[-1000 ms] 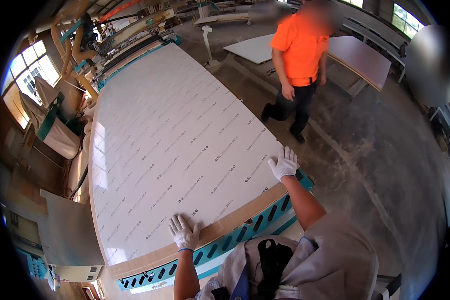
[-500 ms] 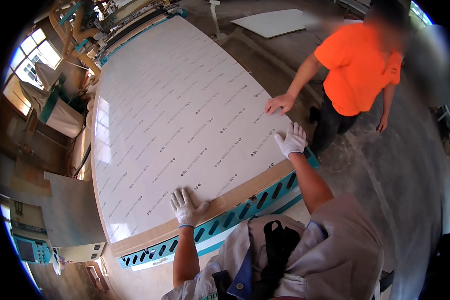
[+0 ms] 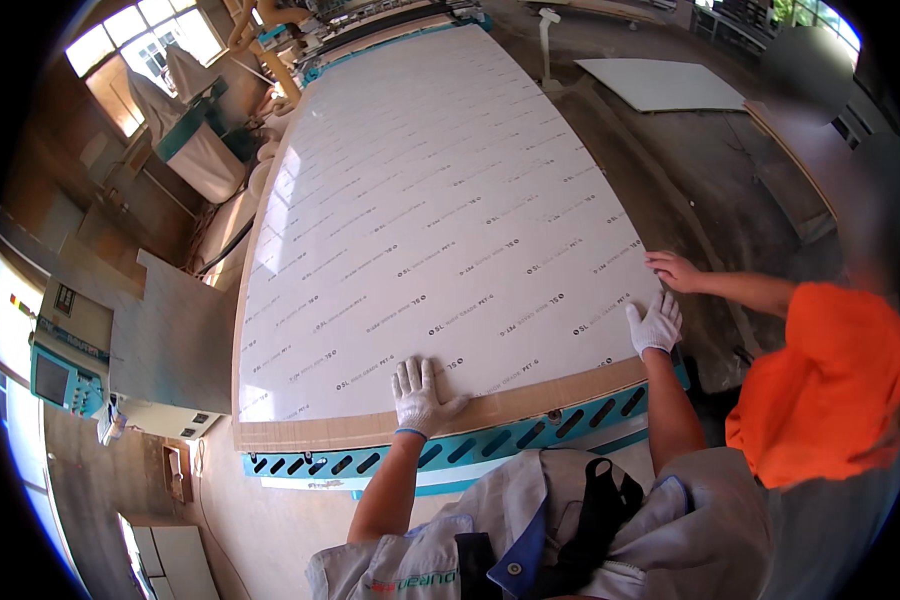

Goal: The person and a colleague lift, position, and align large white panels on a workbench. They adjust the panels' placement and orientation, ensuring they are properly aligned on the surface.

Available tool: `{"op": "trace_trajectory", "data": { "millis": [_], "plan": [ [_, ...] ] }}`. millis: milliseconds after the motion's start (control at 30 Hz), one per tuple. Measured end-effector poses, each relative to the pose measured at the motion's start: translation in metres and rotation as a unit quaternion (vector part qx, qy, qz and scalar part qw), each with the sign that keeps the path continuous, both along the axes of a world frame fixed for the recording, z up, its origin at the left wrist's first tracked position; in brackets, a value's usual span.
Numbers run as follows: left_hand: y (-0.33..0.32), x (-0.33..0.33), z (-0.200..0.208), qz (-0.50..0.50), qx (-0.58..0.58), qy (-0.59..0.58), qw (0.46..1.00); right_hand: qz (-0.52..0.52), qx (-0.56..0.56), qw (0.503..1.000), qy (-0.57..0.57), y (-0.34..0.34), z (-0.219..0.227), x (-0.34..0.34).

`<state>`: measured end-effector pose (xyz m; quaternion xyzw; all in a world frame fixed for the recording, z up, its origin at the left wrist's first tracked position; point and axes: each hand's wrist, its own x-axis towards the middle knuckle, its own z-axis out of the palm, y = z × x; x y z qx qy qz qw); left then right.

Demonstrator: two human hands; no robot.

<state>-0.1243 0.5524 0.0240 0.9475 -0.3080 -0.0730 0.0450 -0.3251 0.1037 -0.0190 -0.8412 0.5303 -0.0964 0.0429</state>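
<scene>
A large white sheet (image 3: 410,220), covered in rows of small dark print, lies flat on a long teal-framed machine bed. My left hand (image 3: 422,400), in a white knitted glove, rests flat on the sheet's near edge with the fingers spread. Near the sheet's right corner my right hand (image 3: 655,325), gloved the same way, also lies flat with fingers stretched out. A brown board strip (image 3: 530,398) shows between the sheet and the slotted teal edge (image 3: 450,452). Just beyond my right hand, a co-worker's bare hand (image 3: 675,270) touches the sheet's right edge.
The co-worker in an orange shirt (image 3: 820,390) stands close on the right. A control panel with a screen (image 3: 65,382) is at the left, below a dust-collector bag (image 3: 205,165). Another white panel (image 3: 660,85) lies at the far right. Machinery (image 3: 390,25) spans the bed's far end.
My view has turned left, so everything sits further right in the picture. Both my hands remain flat on the sheet. The co-worker has bent lower, hand still at the sheet's right edge.
</scene>
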Motion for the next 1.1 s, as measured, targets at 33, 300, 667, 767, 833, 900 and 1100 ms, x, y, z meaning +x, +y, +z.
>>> {"op": "trace_trajectory", "data": {
  "millis": [33, 300, 667, 767, 833, 900, 1100],
  "plan": [
    [0.000, 0.001, 0.000, -0.001, -0.002, 0.001, 1.000, 0.001, -0.002, 1.000, 0.002, -0.001, 0.000, -0.001],
    [0.002, 0.002, -0.007, -0.006, -0.015, -0.012, 1.000, 0.006, -0.022, 1.000, 0.008, -0.003, -0.003, 0.000],
    [0.007, 0.000, -0.002, 0.002, -0.053, -0.028, 0.998, 0.011, -0.038, 0.999, 0.036, -0.020, -0.026, -0.002],
    [0.009, 0.000, -0.013, -0.001, -0.072, -0.031, 0.997, 0.020, -0.044, 0.998, 0.050, -0.025, -0.031, -0.006],
    [0.008, 0.001, -0.009, 0.005, -0.076, -0.021, 0.997, 0.005, -0.035, 0.995, 0.094, -0.022, -0.028, -0.003],
    [0.012, -0.003, -0.005, 0.010, -0.079, -0.016, 0.997, 0.034, -0.006, 0.990, 0.137, -0.013, -0.001, 0.019],
    [0.013, -0.004, -0.012, 0.014, -0.101, -0.025, 0.994, 0.214, -0.157, 0.962, -0.067, 0.007, 0.084, 0.075]
  ]
}}
